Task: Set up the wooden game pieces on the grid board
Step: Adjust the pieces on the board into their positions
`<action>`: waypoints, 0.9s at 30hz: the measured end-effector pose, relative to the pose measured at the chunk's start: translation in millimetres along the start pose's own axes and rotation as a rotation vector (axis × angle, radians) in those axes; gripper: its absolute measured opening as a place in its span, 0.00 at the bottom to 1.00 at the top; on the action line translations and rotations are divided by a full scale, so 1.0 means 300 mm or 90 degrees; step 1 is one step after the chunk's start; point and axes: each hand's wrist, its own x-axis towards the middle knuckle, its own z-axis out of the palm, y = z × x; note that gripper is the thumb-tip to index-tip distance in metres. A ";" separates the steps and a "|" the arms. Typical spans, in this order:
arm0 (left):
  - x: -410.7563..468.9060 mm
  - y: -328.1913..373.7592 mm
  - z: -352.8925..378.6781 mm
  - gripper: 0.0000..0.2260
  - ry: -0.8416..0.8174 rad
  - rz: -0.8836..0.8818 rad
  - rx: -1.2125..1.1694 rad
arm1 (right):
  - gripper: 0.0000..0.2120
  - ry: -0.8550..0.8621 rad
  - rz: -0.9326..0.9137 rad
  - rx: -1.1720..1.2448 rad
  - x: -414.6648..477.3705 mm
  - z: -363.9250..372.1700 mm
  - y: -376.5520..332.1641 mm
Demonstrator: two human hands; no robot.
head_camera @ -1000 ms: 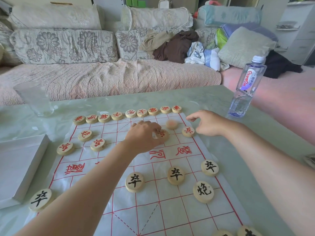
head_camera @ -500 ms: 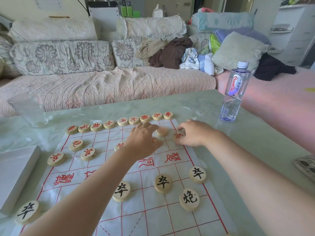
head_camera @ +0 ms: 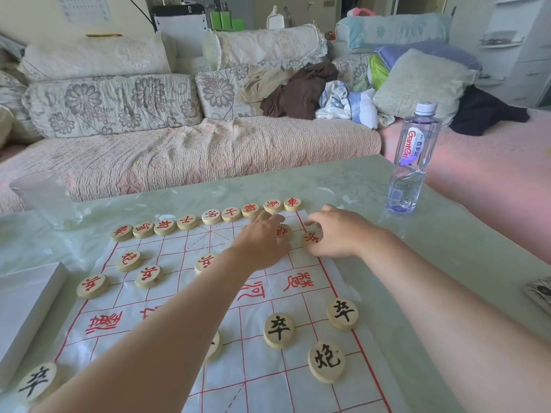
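The white grid board (head_camera: 179,251) with red lines lies on the pale green table. A row of red-lettered wooden pieces (head_camera: 210,216) lines its far edge, and other red pieces (head_camera: 128,260) sit on the left. Black-lettered pieces (head_camera: 279,329) lie on the near half. My left hand (head_camera: 262,239) reaches over the far right of the board, with a red-lettered piece (head_camera: 283,232) between its fingers and thumb. My right hand (head_camera: 337,231) curls its fingers around a red soldier piece (head_camera: 311,238) on the board's right edge line.
A water bottle (head_camera: 414,162) stands at the table's far right and a clear glass (head_camera: 41,198) at the far left. A white box (head_camera: 24,308) lies left of the board. A patterned object (head_camera: 541,293) shows at the right edge. A sofa runs behind.
My right hand came down onto the red soldier piece at the right edge. My left hand left its soldier and moved back to the blank-faced piece, which now shows red lettering.
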 end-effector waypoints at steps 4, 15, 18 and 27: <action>0.011 -0.002 0.010 0.27 0.001 -0.016 0.003 | 0.28 -0.031 -0.020 0.034 0.008 0.007 0.008; 0.012 0.000 0.023 0.25 0.013 -0.034 -0.031 | 0.25 -0.019 -0.008 0.035 0.003 0.017 0.012; 0.015 -0.002 0.022 0.25 0.015 -0.039 -0.041 | 0.24 -0.016 -0.012 0.038 0.002 0.013 0.012; 0.025 -0.005 0.008 0.25 0.011 -0.111 -0.075 | 0.26 0.049 -0.016 0.111 0.024 0.004 -0.002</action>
